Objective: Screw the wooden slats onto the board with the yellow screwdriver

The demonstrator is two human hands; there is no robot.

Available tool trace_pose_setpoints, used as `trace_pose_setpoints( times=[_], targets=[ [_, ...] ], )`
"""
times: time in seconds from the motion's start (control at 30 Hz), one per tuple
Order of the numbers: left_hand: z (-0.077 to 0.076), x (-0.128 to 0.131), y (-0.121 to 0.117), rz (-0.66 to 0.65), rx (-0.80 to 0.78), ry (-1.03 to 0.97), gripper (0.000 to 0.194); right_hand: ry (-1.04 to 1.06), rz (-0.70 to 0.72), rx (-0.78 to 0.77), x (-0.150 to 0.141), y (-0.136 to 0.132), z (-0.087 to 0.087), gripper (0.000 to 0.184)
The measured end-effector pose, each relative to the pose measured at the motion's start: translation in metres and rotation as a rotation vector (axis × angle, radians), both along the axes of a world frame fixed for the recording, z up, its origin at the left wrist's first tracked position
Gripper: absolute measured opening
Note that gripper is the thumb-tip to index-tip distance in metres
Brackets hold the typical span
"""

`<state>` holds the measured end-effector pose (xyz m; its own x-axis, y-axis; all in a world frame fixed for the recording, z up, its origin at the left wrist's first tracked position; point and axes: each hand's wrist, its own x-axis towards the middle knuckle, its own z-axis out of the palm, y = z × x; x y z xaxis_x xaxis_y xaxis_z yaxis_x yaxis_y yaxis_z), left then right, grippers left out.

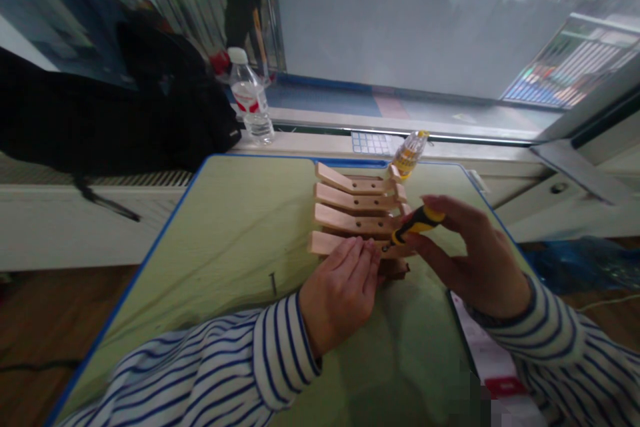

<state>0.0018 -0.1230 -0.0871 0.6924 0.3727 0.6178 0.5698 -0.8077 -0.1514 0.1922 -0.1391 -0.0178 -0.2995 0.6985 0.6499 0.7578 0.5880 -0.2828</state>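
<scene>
A small wooden frame (335,215) of several bent slats, drilled with dark holes, sits on the table. My left hand (345,287) is closed on the nearest slat, fingertips pressed together on its top; part of the frame is hidden beneath. Between thumb and fingers, my right hand (470,260) pinches the handle of a yellow and black screwdriver (419,222). The screwdriver leans down toward the right part of that nearest slat, its tip at or close to a hole beside my left fingers. A loose dark screw (273,283) lies left of my left hand.
The green table (235,213) has a blue edge. A clear container with yellow contents (411,155) stands behind the frame. On the sill are a water bottle (251,103), a black bag (150,113) and a gridded sheet (373,143). Printed papers (480,340) lie beneath my right forearm.
</scene>
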Motion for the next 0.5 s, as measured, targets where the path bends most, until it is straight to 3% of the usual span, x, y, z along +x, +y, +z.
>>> trace_pose_setpoints(
  times=[0.23,0.5],
  targets=[
    [0.0009,0.0000,-0.0015,-0.003,-0.002,0.005,0.028,0.024,-0.033,0.049,0.0009,0.0006,-0.0052,0.056],
    [-0.0012,-0.0009,-0.0017,0.001,-0.006,-0.007,0.028,0.050,0.035,-0.079,-0.0020,-0.0045,0.0021,0.063]
  ],
)
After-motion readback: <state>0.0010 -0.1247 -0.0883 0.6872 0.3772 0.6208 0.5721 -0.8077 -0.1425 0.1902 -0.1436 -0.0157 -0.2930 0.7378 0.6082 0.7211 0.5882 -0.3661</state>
